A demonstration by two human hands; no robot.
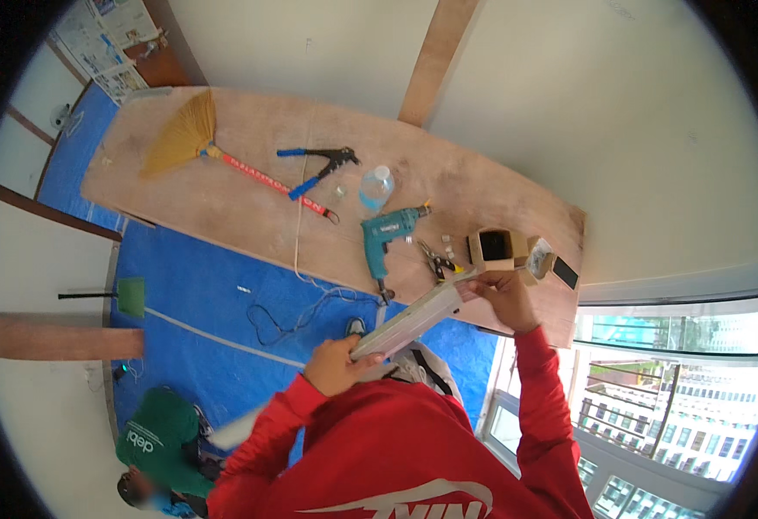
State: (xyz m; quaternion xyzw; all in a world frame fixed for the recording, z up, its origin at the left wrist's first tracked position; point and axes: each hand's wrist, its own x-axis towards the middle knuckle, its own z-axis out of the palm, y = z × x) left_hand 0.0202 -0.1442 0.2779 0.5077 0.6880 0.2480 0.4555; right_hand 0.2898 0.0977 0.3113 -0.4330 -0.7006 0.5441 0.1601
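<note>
A long pale white-and-pinkish strip, like a channel or profile (pixel 418 318), is held slantwise in front of my chest. My left hand (pixel 338 365) grips its lower left end, fingers closed. Around its upper right end, the fingers of my right hand (pixel 502 298) are pinched. Just beyond the strip on the wooden table lie pliers with yellow-and-black handles (pixel 441 262) and a teal corded power drill (pixel 382 240). A small open cardboard box (pixel 492 248) stands close to my right hand, beside another opened box (pixel 536 257) and a dark phone-like rectangle (pixel 564 272).
On the plywood table (pixel 448 173) are a clear bottle (pixel 376 188), a hand riveter with blue handles (pixel 320 166) and a straw broom (pixel 187 138). The drill's cord (pixel 297 324) trails over blue floor sheeting (pixel 197 277). A person in green (pixel 161 439) crouches at lower left. Windows (pixel 656 415) are at right.
</note>
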